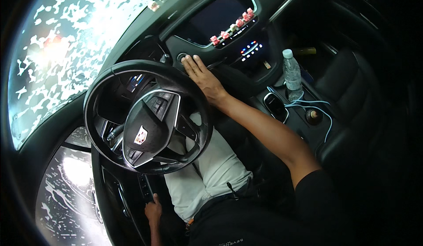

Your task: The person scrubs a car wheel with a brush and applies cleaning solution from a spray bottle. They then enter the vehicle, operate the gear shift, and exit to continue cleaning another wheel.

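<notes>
My right hand point(205, 80) reaches past the rim of a black steering wheel point(147, 143) bearing a Cadillac emblem. Its fingers are extended and hold nothing. The fingertips are at a round push button point(181, 57) on the dashboard; whether they press it cannot be seen. Low on the driver's door, my left hand point(153, 210) rests by the armrest switches point(144, 187) with one digit extended toward them. Its other fingers are largely hidden. Between wheel and seat are my legs in pale trousers point(221, 156).
White foam covers the windshield point(82, 31) and side window point(71, 193). Small bear figures point(239, 22) line the dark centre screen point(211, 18). On the console stand a clear plastic bottle point(292, 77), a gear selector point(275, 103) and pale cables point(310, 106). A passenger seat point(347, 77) lies beyond.
</notes>
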`<state>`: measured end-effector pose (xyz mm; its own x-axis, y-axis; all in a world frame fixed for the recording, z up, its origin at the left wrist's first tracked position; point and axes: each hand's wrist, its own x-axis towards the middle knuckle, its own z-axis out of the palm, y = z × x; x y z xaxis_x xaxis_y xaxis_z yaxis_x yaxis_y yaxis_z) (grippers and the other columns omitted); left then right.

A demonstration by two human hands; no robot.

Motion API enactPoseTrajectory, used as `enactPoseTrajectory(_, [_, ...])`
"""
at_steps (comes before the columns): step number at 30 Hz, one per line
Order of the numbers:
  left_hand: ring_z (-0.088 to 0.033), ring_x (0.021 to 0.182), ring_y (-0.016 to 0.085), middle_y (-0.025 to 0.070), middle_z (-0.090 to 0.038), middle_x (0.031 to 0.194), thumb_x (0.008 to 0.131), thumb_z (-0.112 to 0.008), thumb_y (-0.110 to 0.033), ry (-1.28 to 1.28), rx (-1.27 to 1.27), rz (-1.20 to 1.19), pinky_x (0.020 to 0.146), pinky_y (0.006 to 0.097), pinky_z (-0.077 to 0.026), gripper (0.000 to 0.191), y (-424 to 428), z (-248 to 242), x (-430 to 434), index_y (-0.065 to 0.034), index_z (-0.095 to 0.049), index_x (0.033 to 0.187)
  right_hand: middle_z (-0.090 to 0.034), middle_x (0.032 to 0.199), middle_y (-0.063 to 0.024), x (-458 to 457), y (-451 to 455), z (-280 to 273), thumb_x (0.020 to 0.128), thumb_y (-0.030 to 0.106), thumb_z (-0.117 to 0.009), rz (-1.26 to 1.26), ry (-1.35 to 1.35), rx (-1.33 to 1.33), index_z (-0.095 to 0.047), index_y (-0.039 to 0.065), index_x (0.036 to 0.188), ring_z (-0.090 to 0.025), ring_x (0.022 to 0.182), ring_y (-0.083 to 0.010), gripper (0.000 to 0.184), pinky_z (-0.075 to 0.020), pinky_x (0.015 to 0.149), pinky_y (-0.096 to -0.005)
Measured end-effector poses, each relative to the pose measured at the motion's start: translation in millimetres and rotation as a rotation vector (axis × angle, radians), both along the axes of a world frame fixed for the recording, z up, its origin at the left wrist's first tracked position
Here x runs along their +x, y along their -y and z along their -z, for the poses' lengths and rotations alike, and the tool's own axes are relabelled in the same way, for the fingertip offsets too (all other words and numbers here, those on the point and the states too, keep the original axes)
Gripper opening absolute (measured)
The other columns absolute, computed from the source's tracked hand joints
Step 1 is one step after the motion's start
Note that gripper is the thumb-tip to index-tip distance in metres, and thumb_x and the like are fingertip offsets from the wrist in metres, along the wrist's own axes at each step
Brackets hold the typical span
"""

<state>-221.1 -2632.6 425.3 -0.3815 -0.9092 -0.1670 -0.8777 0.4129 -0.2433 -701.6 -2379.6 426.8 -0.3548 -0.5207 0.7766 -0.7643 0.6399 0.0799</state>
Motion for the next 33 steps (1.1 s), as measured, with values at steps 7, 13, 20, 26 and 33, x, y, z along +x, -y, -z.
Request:
enactPoseTrajectory(7, [-0.062, 0.108, 0.049, 0.0354, -0.066, 0.107, 0.095, -0.033, -0.073, 0.083, 0.002, -0.003, 0.095, 0.0528, -0.048, 0.092, 12.1, -22.9, -13.9, 0.012, -0.068, 0.106, -0.038, 0.153, -0.028, -5.4, 1.5, 0.8, 0.088, 0.035, -0.053, -0.068, 0.07, -0.007, -0.045, -0.003, 0.144, -0.031, 0.146, -0.0425, 0.068, -0.0189, 0.123, -0.051])
enactPoseTrajectory(13, [-0.067, 0.078, 0.045, 0.0235, -0.068, 0.08, 0.096, -0.057, -0.048, -0.424, -0.242, 0.249, 0.07, 0.053, -0.051, 0.051, 21.2, -41.4, -57.1, 0.0007, -0.068, 0.085, -0.034, 0.158, -0.019, -13.9, -10.1, 9.9, 0.091, 0.026, -0.05, -0.405, 0.395, -0.205, -0.035, 0.001, 0.153, -0.025, 0.15, -0.0299, 0.068, -0.0155, 0.123, -0.0495])
enactPoseTrajectory(20, [-0.07, 0.077, 0.037, 0.0196, -0.072, 0.087, 0.097, -0.062, -0.031, -1.02, -0.154, 0.283, 0.069, 0.0444, -0.053, 0.033, 36.8, -28.9, -96.8, 0.0012, -0.068, 0.102, -0.046, 0.145, -0.0235, 33.7, -101.0, 1.0, 0.082, 0.016, -0.07, -0.047, 0.22, 0.103, -0.044, 0.0, 0.144, -0.039, 0.139, -0.0378, 0.069, -0.0283, 0.116, -0.0495])
enactPoseTrajectory(26, [-0.066, 0.089, 0.03, 0.0197, -0.062, 0.114, 0.097, -0.062, -0.015, -1.382, -0.166, 0.372, 0.081, 0.039, -0.054, 0.03, 34.8, 11.0, -119.8, 0.0024, -0.06, 0.12, -0.051, 0.138, -0.0239, 75.8, -184.9, 25.8, 0.086, 0.028, -0.072, 0.164, 0.518, 0.158, -0.038, 0.007, 0.15, -0.051, 0.123, -0.0431, 0.075, -0.0415, 0.101, -0.0522])
enactPoseTrajectory(33, [-0.054, 0.117, 0.041, 0.0233, -0.049, 0.133, 0.092, -0.061, -0.009, -1.279, -0.245, 0.503, 0.1, 0.0472, -0.044, 0.038, 14.7, 49.4, -131.4, 0.0009, -0.054, 0.128, -0.053, 0.118, -0.0248, 87.4, -191.5, 51.0, 0.084, 0.028, -0.075, 0.183, 0.657, 0.099, -0.029, 0.01, 0.154, -0.059, 0.103, -0.0465, 0.086, -0.0496, 0.085, -0.052])
